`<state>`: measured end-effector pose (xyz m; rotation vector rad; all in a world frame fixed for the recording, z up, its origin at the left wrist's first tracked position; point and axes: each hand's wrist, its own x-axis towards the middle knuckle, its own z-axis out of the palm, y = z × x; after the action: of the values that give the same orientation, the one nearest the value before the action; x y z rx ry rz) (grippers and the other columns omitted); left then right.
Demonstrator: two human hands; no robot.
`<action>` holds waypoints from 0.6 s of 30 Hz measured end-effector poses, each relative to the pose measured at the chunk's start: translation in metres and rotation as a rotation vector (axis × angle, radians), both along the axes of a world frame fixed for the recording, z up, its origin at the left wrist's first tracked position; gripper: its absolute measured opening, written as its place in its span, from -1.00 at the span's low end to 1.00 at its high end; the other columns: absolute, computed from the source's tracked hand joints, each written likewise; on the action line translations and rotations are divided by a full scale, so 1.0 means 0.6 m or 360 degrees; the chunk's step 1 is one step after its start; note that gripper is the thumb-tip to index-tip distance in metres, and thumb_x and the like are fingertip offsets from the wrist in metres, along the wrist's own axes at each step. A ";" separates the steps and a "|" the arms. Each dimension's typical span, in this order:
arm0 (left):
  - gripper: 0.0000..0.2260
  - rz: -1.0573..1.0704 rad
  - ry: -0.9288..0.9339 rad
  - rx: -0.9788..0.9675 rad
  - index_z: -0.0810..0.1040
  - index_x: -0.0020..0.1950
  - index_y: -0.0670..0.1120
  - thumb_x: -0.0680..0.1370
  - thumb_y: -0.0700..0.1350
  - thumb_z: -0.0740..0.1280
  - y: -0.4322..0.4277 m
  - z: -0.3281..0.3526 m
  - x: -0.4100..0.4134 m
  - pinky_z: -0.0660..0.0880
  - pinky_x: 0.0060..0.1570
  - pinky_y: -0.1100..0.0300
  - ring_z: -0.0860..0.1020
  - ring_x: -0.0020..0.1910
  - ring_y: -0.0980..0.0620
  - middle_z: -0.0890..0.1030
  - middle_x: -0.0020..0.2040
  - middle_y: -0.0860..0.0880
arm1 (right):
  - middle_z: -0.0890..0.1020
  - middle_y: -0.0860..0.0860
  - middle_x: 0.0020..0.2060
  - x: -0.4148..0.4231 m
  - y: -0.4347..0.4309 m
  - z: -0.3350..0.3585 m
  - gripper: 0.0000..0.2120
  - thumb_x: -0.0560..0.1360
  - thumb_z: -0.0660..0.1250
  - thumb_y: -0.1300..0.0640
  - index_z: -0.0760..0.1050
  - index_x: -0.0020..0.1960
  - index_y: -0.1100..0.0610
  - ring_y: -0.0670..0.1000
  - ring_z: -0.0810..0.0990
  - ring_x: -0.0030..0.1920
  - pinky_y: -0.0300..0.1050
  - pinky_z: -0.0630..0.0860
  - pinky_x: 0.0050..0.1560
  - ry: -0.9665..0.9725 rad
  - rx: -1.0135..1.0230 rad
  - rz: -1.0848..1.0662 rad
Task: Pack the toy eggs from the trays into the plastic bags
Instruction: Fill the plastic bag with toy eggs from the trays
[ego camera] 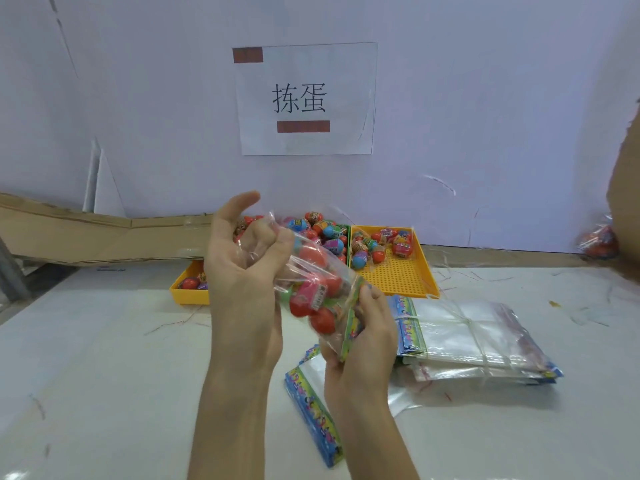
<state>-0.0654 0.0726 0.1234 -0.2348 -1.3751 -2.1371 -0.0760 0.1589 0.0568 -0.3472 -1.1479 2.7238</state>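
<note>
Toy eggs, colourful plastic [367,247], remain in our yellow trays [398,278]; our left hand [242,268] and right hand [367,327] grasp one filled clear bag [311,289]

Both forearms rose from the bottom edge toward the middle. The left hand [242,261] was raised higher, palm turned toward the camera, its fingers curled in a pinch and the forefinger crooked upward. The right hand [363,337] sat lower, just beside it, fingers curled in a grip.
</note>
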 end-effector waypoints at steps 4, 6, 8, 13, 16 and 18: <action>-0.63 -0.0080 0.0086 -0.0064 0.52 0.25 -0.02 0.48 -0.29 0.39 -0.004 -0.004 0.014 0.44 -0.16 0.24 0.34 -0.34 0.09 0.30 -0.28 -0.06 | 0.73 0.03 -0.11 0.016 0.006 0.000 -0.72 0.45 0.41 -0.14 0.66 0.03 0.02 -0.08 0.69 -0.27 -0.21 0.52 -0.44 0.0111 -0.0052 0.0211; -0.63 -0.0051 0.0121 -0.0012 0.53 0.22 -0.03 0.43 -0.23 0.39 -0.003 -0.009 0.025 0.48 -0.29 0.31 0.42 -0.39 0.15 0.40 -0.31 0.02 | 0.74 0.05 -0.12 0.022 0.005 -0.002 -0.84 0.49 0.40 -0.04 0.69 -0.11 0.01 -0.03 0.72 -0.20 -0.18 0.58 -0.37 0.0198 -0.0028 0.0175; -0.65 -0.0017 0.0155 0.0019 0.55 0.19 -0.02 0.43 -0.22 0.41 -0.004 -0.013 0.035 0.50 -0.36 0.33 0.47 -0.41 0.17 0.48 -0.33 0.07 | 0.73 0.08 -0.13 0.025 0.004 -0.003 -0.85 0.49 0.39 -0.01 0.69 -0.16 0.02 0.00 0.73 -0.17 -0.15 0.60 -0.34 0.0239 -0.0031 0.0200; -0.67 -0.0035 0.0154 -0.0126 0.58 0.11 0.04 0.42 -0.24 0.48 -0.023 -0.015 0.048 0.50 -0.36 0.32 0.42 -0.43 0.15 0.42 -0.38 0.04 | 0.63 0.12 -0.15 0.019 0.013 -0.019 -0.87 0.40 0.45 0.02 0.64 -0.19 0.08 0.07 0.62 -0.15 -0.02 0.55 -0.14 0.0334 0.0253 0.0238; -0.64 -0.0248 0.0063 -0.0203 0.57 0.11 0.00 0.36 -0.23 0.51 -0.028 -0.020 0.055 0.45 -0.45 0.36 0.44 -0.49 0.20 0.46 -0.42 0.14 | 0.62 0.12 -0.04 0.009 0.034 -0.013 -0.68 0.42 0.38 -0.13 0.63 0.11 -0.02 0.14 0.61 -0.01 0.19 0.55 0.06 0.0468 0.0504 0.0414; -0.63 -0.0271 0.0014 -0.0252 0.60 0.08 0.05 0.30 -0.14 0.53 -0.029 -0.028 0.055 0.44 -0.43 0.31 0.39 -0.49 0.14 0.41 -0.43 0.14 | 0.63 0.16 -0.07 0.004 0.052 -0.006 -0.68 0.45 0.37 -0.16 0.64 0.08 0.01 0.14 0.62 -0.03 0.21 0.56 0.07 0.0582 0.0684 0.0587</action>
<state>-0.0322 0.0553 0.1069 -0.4368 -1.5704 -2.1605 -0.0734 0.1903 0.0534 0.4407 -1.7561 2.5519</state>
